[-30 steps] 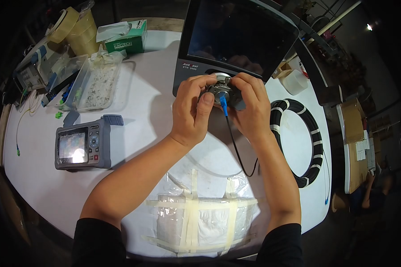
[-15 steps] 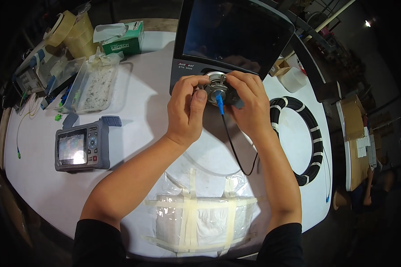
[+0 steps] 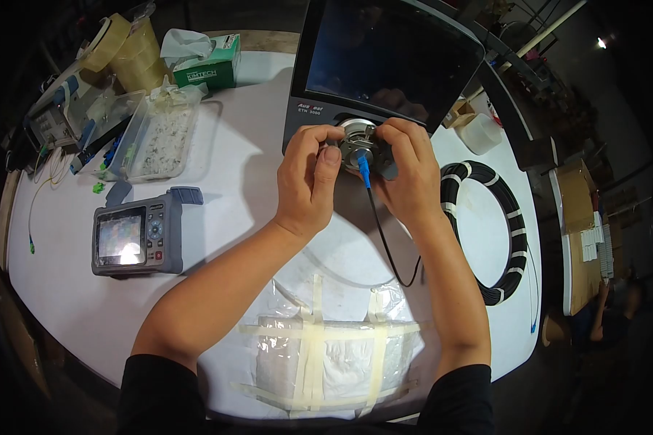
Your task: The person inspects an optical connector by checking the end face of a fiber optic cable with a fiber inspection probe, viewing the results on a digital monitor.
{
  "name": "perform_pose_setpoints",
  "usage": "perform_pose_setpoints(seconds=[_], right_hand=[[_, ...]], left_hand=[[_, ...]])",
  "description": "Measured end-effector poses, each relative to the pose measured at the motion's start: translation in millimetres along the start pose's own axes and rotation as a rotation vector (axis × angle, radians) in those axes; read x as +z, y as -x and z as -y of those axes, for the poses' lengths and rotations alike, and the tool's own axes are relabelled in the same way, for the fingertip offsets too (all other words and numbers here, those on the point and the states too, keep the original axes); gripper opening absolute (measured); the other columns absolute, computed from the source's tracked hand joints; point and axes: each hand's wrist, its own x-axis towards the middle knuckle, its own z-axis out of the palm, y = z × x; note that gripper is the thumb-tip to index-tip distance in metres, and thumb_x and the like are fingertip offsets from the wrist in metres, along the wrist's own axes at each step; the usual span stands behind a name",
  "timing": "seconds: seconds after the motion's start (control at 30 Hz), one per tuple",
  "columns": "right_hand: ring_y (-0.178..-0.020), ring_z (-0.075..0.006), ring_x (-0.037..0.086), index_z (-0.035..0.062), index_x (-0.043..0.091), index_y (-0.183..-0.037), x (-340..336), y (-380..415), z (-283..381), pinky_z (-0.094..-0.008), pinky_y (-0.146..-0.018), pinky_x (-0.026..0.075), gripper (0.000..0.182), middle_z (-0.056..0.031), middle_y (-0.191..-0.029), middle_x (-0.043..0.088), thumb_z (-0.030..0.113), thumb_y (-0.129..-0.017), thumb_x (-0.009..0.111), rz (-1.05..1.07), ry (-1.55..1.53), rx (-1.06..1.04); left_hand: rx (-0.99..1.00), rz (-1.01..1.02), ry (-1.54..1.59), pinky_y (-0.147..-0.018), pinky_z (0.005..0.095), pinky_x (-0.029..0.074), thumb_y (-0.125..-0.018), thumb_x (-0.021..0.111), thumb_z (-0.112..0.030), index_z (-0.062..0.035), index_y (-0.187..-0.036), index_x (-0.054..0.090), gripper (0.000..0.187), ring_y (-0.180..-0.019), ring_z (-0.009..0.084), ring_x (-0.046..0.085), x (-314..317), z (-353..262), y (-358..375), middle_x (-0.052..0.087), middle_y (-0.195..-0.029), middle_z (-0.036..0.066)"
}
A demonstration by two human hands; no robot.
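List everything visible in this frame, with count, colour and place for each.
metal fixture: 1, silver, at the monitor's base, held between both hands
connector: 1, blue, plugged into the fixture
thin cable: 1, black, running from the connector toward the person
monitor unit: 1, grey with dark screen, table rear
cable coil: 1, black with white ties, right
handheld tester: 1, grey, screen lit, left
clear tray: 1, holding small white bits, rear left
Kimtech tissue box: 1, green, rear
tape rolls: 2, tan, rear left
white roll: 1, right of the monitor
taped plastic bag: 1, clear, near edge
table: 1, white
left hand: 1, fingers on the fixture
right hand: 1, fingers on the fixture
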Motion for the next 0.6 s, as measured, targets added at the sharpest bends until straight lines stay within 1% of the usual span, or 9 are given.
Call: perform_pose_setpoints(seconds=[0.13, 0.23, 0.4, 0.6], right_hand=[[-0.104, -0.0328, 0.062, 0.0048, 0.063, -0.11, -4.2, -3.2, 0.9, -0.0399, -0.082, 0.054, 0.065, -0.0103, -0.115, 0.064, -0.001, -0.051, 0.088, 0.013, 0.006, -0.01], [-0.104, -0.032, 0.062, 0.0051, 0.064, -0.111, -5.8, -3.2, 0.1, -0.0394, -0.082, 0.055, 0.064, -0.01, -0.115, 0.064, -0.001, -0.052, 0.088, 0.047, -0.006, -0.001], [-0.103, -0.032, 0.062, 0.0054, 0.063, -0.113, -7.8, -4.6, -0.1, -0.0393, -0.081, 0.055, 0.066, -0.01, -0.116, 0.062, 0.0, -0.052, 0.089, 0.067, -0.01, -0.004], [-0.1, -0.0325, 0.063, 0.0052, 0.06, -0.112, -1.2, -1.2, -2.1, -0.039, -0.078, 0.055, 0.069, -0.0112, -0.114, 0.061, 0.002, -0.05, 0.09, 0.004, -0.069, 0.038]], left_hand=[[-0.005, -0.001, -0.012, -0.069, 0.0259, 0.043, -0.105, 0.052, -0.026, -0.0022, -0.112, 0.061, 0.026, -0.076, 0.0117, 0.053, -1.7, -1.9, -0.1, 0.057, -0.099, 0.005], [-0.062, 0.009, -0.02, -0.068, 0.026, 0.042, -0.105, 0.051, -0.027, -0.0022, -0.111, 0.061, 0.027, -0.075, 0.0112, 0.052, -3.0, -4.0, 1.5, 0.056, -0.096, 0.004], [-0.065, 0.01, -0.022, -0.069, 0.0265, 0.043, -0.106, 0.051, -0.026, -0.0018, -0.109, 0.061, 0.026, -0.076, 0.0114, 0.052, -3.2, -4.3, 0.8, 0.056, -0.095, 0.005], [-0.063, 0.007, -0.012, -0.071, 0.0275, 0.044, -0.106, 0.051, -0.024, -0.0017, -0.108, 0.061, 0.025, -0.077, 0.0129, 0.054, -3.7, -1.4, 0.7, 0.057, -0.095, 0.005]])
